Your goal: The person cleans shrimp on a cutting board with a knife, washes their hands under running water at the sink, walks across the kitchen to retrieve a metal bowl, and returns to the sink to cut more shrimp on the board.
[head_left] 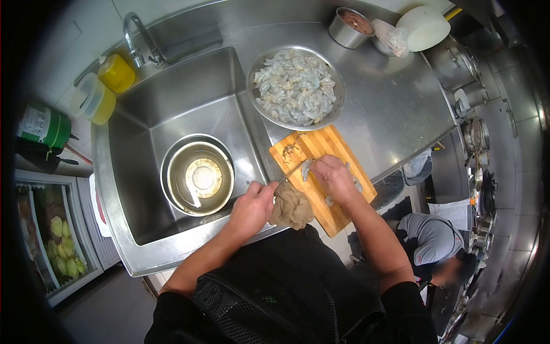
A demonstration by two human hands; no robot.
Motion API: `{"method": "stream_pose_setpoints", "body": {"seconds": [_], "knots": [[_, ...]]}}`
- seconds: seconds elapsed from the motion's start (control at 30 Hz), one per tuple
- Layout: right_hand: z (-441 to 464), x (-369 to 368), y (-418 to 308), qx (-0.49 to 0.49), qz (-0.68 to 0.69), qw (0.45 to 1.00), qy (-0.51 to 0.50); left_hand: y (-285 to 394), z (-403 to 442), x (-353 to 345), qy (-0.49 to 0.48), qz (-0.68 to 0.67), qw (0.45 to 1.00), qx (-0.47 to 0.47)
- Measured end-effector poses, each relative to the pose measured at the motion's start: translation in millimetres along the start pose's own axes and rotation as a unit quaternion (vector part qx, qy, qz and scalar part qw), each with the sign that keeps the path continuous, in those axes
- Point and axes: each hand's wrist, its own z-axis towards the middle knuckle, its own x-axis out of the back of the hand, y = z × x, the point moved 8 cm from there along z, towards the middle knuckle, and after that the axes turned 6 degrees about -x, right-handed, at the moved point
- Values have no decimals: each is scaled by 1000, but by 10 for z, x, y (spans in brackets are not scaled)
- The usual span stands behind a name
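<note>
1. Left hand (252, 210): closed around a thin tool (294, 170), handle hidden in the grip.
2. Cloth (291, 207): crumpled, beside that hand, against the cutting board (325, 213).
3. Shrimp (306, 169): over the board, at the right hand (334, 178), whose bent fingers pinch it, fingertips hard to make out.
4. Person (434, 241): legs hidden.

The left hand (252, 207) mostly hides the knife handle (281, 182); a co-worker's head (455, 271) blurs.

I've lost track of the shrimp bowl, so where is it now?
In the head view, the shrimp bowl sits on the steel counter, right of the sink, beyond the cutting board.
</note>
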Motion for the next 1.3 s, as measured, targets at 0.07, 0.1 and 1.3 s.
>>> {"method": "stream_pose_setpoints", "body": {"seconds": [0.07,0.1,1.3], "knots": [[16,1,-8,1,-2,1000,0,-47,41,30,16,11,1000,8],[16,0,-3,-3,-1,1000,-2,-44,59,52,21,13,1000,9],[32,9,-132,23,24,999,-42,37,132,31,-19,1,1000,23]]}}
